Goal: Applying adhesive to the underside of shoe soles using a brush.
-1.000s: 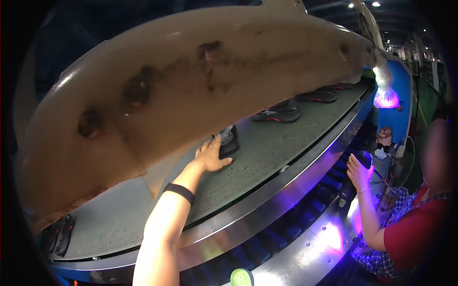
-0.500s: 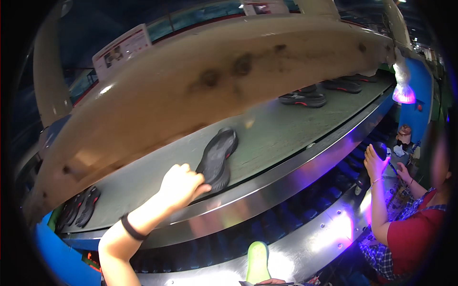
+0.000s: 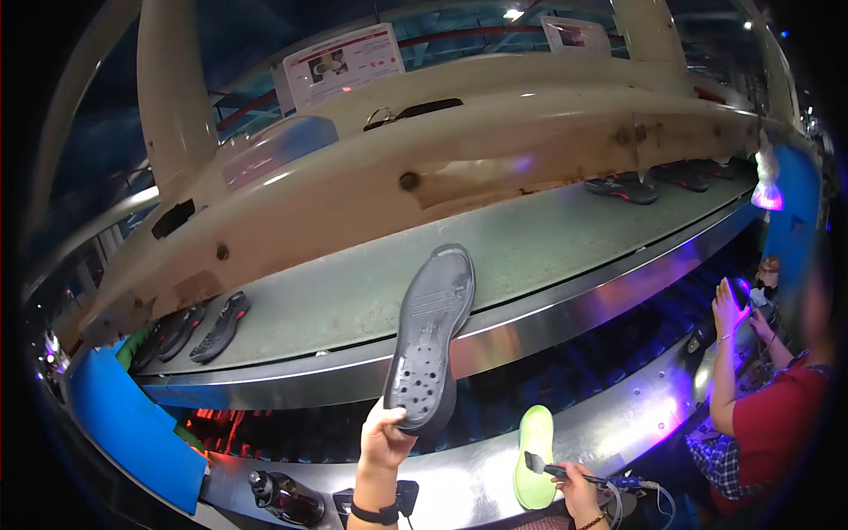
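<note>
My left hand [image 3: 383, 440] grips a black shoe sole [image 3: 433, 318] by its heel end, thumb on the face with the small round holes. The sole stands tilted up, its toe over the green belt [image 3: 309, 322]. In my right hand [image 3: 579, 491] is a flat brush [image 3: 552, 469] with a dark handle and a thin clear tube by it. Its bristles are over a lime-green sole-shaped piece [image 3: 535, 428], seen against the metal ledge; I cannot tell whether they touch.
Black shoes [image 3: 219, 329] stand on the belt at left, others [image 3: 623, 188] at far right. A beige hood [image 3: 353, 203] overhangs the belt. A dark bottle [image 3: 287, 497] stands on the metal ledge [image 3: 459, 486]. At right, a person in red [image 3: 782, 415] holds a dark piece.
My left hand has lifted the black sole off the belt and drawn it nearer. The right hand and its brush have come into view over the green piece. The whole view has shifted.
</note>
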Tool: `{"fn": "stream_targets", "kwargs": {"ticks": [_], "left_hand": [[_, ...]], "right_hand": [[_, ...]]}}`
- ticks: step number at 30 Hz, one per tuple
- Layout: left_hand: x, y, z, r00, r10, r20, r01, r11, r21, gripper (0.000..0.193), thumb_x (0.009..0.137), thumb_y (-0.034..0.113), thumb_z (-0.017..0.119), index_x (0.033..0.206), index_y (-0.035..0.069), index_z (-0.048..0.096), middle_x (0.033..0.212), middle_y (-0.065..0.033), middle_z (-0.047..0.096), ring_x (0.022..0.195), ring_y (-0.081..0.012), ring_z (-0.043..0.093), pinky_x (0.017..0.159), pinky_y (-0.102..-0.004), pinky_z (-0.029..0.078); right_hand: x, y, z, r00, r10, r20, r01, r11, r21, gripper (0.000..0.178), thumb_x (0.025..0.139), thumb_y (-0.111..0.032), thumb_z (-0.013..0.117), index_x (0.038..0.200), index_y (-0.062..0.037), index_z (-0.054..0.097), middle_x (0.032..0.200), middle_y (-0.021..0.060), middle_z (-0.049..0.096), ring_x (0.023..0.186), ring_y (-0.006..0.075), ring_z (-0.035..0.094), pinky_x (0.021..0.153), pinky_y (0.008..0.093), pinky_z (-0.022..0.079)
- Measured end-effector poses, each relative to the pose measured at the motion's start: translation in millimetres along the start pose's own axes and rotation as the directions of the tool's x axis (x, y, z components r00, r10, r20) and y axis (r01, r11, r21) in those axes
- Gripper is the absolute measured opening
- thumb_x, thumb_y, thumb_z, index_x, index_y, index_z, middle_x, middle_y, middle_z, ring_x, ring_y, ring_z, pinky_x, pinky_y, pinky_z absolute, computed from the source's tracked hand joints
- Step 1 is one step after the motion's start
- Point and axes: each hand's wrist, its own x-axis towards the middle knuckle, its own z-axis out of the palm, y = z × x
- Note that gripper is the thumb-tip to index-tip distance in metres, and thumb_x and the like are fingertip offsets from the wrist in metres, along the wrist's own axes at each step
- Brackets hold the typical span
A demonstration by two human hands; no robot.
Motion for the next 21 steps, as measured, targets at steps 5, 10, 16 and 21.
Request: {"fn": "stream_targets", "kwargs": {"ticks": [5, 10, 16, 21], "left_hand": [[-49.2, -7.3, -19.0, 0.963, 0.060, 0.264, -0.065, 0.998, 0.011, 0.073, 0.080, 0.029, 0.069, 0.136, -0.006, 0.038, 0.131, -0.0221, 0.051, 0.118, -0.0318, 0.055, 0.102, -0.0486, 0.043], [-116.7, -39.8, -42.0, 0.906, -0.337, 0.255, 0.393, 0.893, -0.218, 0.117, 0.064, 0.075, 0.065, 0.146, -0.001, 0.026, 0.140, -0.0281, 0.039, 0.118, -0.0455, 0.051, 0.096, -0.0645, 0.040], [-139.4, -57.4, -66.1, 0.798, -0.554, 0.237, 0.600, 0.767, -0.226, 0.086, 0.068, 0.022, 0.068, 0.141, -0.007, 0.031, 0.138, -0.0269, 0.043, 0.118, -0.0382, 0.054, 0.097, -0.0464, 0.049], [-150.3, -80.1, -85.9, 0.800, -0.584, 0.138, 0.597, 0.749, -0.289, 0.082, 0.070, 0.015, 0.064, 0.141, -0.006, 0.029, 0.137, -0.0266, 0.044, 0.119, -0.0382, 0.054, 0.097, -0.0478, 0.048]], "right_hand": [[-15.0, -16.7, 2.5, 0.994, -0.105, -0.036, 0.103, 0.993, -0.057, 0.030, 0.099, -0.026, 0.049, 0.101, 0.0015, 0.062, 0.096, 0.0133, 0.068, 0.071, 0.0176, 0.065, 0.062, 0.0275, 0.049], [-26.7, -36.2, 34.2, 0.957, -0.291, -0.005, 0.269, 0.894, -0.359, 0.023, 0.095, -0.019, 0.054, 0.105, -0.0011, 0.065, 0.101, 0.0078, 0.069, 0.082, 0.0120, 0.062, 0.068, 0.0241, 0.047], [-38.2, -49.9, 67.7, 0.660, -0.544, 0.517, 0.678, 0.136, -0.722, 0.033, 0.076, 0.000, 0.059, 0.109, -0.0008, 0.064, 0.107, 0.0166, 0.063, 0.102, 0.0349, 0.056, 0.092, 0.0401, 0.043], [-49.5, -34.7, 106.4, 0.511, -0.279, 0.813, 0.723, -0.374, -0.582, 0.052, 0.073, -0.004, 0.062, 0.123, -0.0173, 0.061, 0.139, 0.0143, 0.042, 0.124, 0.0335, 0.038, 0.103, 0.0474, 0.030]]}}
